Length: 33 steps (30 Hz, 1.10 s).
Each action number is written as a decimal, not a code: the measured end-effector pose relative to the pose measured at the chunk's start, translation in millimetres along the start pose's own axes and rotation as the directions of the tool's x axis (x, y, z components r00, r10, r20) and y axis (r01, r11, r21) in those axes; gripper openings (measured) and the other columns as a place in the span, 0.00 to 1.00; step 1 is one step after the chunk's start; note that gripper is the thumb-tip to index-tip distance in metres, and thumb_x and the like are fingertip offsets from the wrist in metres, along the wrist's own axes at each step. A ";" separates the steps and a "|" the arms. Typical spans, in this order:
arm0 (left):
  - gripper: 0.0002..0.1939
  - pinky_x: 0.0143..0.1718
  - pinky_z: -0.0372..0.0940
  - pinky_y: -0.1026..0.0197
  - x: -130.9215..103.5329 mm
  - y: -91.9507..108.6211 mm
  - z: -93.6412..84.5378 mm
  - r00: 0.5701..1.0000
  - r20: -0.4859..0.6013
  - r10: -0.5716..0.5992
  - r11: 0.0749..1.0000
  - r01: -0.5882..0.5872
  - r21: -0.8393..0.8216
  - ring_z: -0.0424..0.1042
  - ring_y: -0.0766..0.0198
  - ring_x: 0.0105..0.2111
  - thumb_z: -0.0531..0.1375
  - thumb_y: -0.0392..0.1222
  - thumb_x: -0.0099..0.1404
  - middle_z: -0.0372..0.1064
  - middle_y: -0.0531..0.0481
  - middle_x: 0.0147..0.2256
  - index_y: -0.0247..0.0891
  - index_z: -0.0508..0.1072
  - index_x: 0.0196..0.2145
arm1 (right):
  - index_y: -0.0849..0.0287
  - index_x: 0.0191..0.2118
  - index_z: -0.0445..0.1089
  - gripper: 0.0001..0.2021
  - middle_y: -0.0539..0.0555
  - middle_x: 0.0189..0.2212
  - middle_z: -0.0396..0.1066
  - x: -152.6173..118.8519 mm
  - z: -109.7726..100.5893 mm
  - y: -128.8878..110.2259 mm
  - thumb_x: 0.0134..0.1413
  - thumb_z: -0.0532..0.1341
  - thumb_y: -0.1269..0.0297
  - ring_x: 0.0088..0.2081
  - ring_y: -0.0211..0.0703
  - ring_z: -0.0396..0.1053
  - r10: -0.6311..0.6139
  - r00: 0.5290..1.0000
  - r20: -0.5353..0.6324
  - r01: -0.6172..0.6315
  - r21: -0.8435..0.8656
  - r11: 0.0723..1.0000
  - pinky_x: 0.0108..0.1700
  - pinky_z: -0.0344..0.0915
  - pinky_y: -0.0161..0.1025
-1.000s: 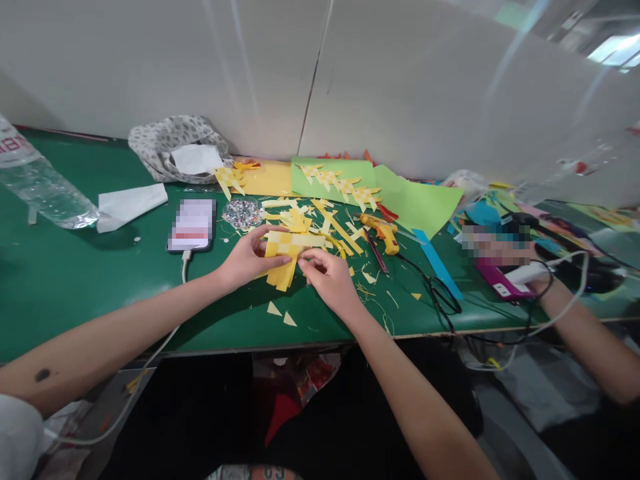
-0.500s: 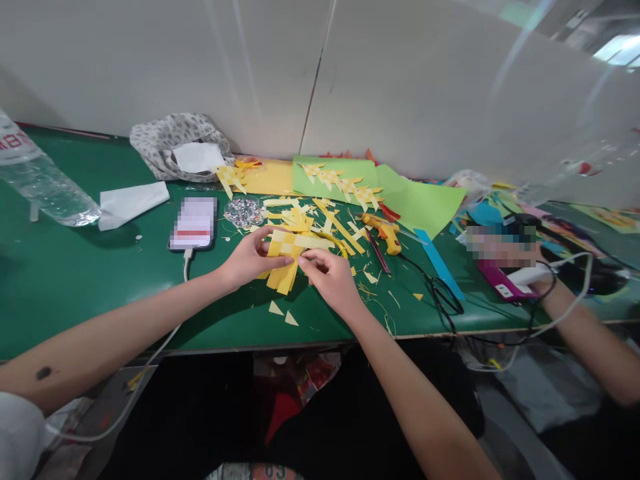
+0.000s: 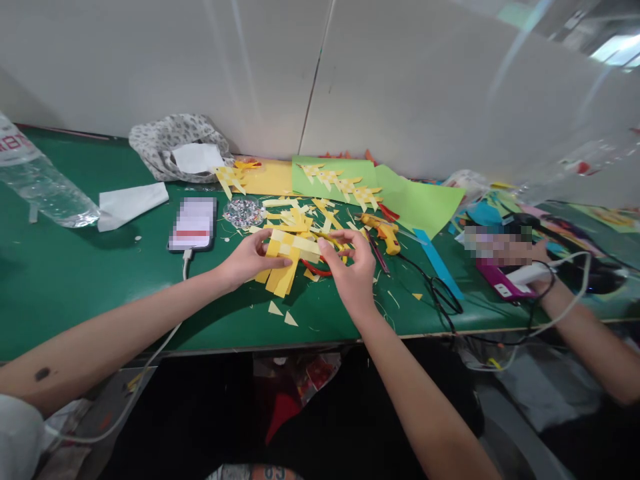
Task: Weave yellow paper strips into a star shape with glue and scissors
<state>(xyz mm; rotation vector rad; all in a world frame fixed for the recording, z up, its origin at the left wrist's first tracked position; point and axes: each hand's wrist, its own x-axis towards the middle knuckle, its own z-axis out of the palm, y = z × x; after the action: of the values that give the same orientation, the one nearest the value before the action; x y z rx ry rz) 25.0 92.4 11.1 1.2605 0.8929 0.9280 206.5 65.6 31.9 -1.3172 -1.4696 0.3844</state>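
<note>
Yellow and cream paper strips, woven into a checkered piece (image 3: 283, 261), are held just above the green table. My left hand (image 3: 253, 259) pinches the woven piece at its left edge, thumb in front. With thumb and fingers, my right hand (image 3: 352, 264) grips the cream strip end that sticks out to the right. Loose strips hang down from the weave. Behind the hands lies a pile of cut yellow strips (image 3: 295, 217). Beneath the right hand a red-handled tool (image 3: 320, 271) shows in part; yellow handle loops appear beside it.
A yellow glue gun (image 3: 383, 232) and a blue strip (image 3: 437, 263) lie to the right. Finished woven fish shapes (image 3: 343, 183) rest on green paper at the back. A phone (image 3: 194, 223) and water bottle (image 3: 45, 180) are left. Another person's hand (image 3: 525, 253) holds a phone far right.
My right hand has moved right from the middle of the weave to the cream strip's end. The red handle has come into view below it. My left hand keeps its hold.
</note>
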 end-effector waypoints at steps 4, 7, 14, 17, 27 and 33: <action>0.23 0.37 0.68 0.62 -1.7 -0.8 0.4 0.996 0.095 0.000 0.999 -0.003 0.036 0.73 0.62 0.35 0.67 0.39 0.48 0.73 0.47 0.38 0.36 0.68 0.42 | 0.55 0.37 0.68 0.15 0.53 0.36 0.72 3.0 1.8 8.2 0.44 0.62 0.53 0.38 0.43 0.69 0.115 0.951 0.288 -0.142 0.073 0.987 0.39 0.64 0.41; 0.23 0.38 0.67 0.62 -1.9 -0.3 0.4 0.994 0.110 -0.007 0.999 0.001 0.049 0.73 0.62 0.36 0.67 0.40 0.48 0.73 0.47 0.39 0.36 0.68 0.43 | 0.57 0.31 0.70 0.13 0.52 0.31 0.73 1.4 3.7 13.1 0.44 0.62 0.53 0.33 0.44 0.70 0.164 0.911 0.378 -0.203 0.066 0.977 0.36 0.65 0.41; 0.18 0.39 0.66 0.61 -1.7 1.1 2.1 0.992 0.117 -0.050 0.996 0.041 0.077 0.72 0.59 0.40 0.64 0.44 0.52 0.72 0.46 0.43 0.37 0.71 0.41 | 0.56 0.29 0.71 0.11 0.51 0.29 0.74 1.1 3.7 15.8 0.43 0.63 0.54 0.33 0.46 0.70 0.161 0.926 0.341 -0.184 0.033 0.982 0.36 0.66 0.43; 0.17 0.39 0.65 0.61 -1.4 0.6 1.6 0.995 0.082 -0.063 0.997 0.058 0.057 0.71 0.59 0.41 0.62 0.45 0.55 0.73 0.46 0.43 0.38 0.71 0.42 | 0.56 0.30 0.72 0.12 0.52 0.29 0.74 1.7 3.6 16.2 0.43 0.62 0.53 0.33 0.46 0.71 0.173 0.929 0.327 -0.193 0.030 0.981 0.36 0.66 0.43; 0.22 0.34 0.65 0.64 0.3 4.6 -8.9 1.000 -0.027 0.015 1.000 -0.015 0.014 0.71 0.64 0.36 0.61 0.43 0.56 0.71 0.49 0.36 0.44 0.68 0.49 | 0.57 0.31 0.72 0.13 0.53 0.31 0.73 4.9 3.2 23.1 0.40 0.64 0.53 0.32 0.45 0.71 0.289 0.885 0.366 -0.352 0.119 0.928 0.37 0.68 0.44; 0.22 0.31 0.66 0.67 3.1 6.1 -16.1 0.997 0.080 -0.002 0.999 0.006 -0.048 0.70 0.62 0.39 0.60 0.42 0.57 0.71 0.47 0.43 0.44 0.68 0.50 | 0.59 0.32 0.72 0.14 0.53 0.32 0.73 8.6 0.7 15.2 0.37 0.67 0.58 0.30 0.40 0.71 0.458 0.763 0.456 -0.600 0.236 0.764 0.39 0.68 0.42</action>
<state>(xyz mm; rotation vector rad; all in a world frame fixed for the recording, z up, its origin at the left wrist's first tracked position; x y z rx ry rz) 10.8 101.6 15.5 1.2450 0.8055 0.8850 215.3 78.3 23.7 -1.3839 -1.1952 1.3022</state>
